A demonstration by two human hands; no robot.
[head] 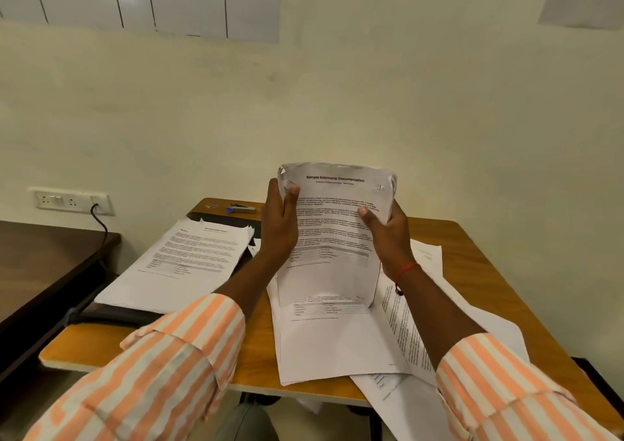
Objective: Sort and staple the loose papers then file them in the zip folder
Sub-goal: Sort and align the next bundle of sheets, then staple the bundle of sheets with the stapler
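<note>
Left hand [280, 219] and right hand [388, 234] hold internship papers [332, 238] upright, fingers [291, 191] curled round both edges, likely squaring for stapling.

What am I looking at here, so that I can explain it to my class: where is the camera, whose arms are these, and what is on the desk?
There is no machine here. This is one picture from a camera worn on a person's head, looking forward and down, so the two striped sleeves are the wearer's own arms. The left hand and right hand each grip one side of a sheaf of printed papers, headed "Sample Internship Documentation" and held upright above the wooden table. Under it lie loose sheets, some overhanging the near edge. To the left, a second pile rests on what looks like a dark folder. A stapler lies near the far edge.
</note>
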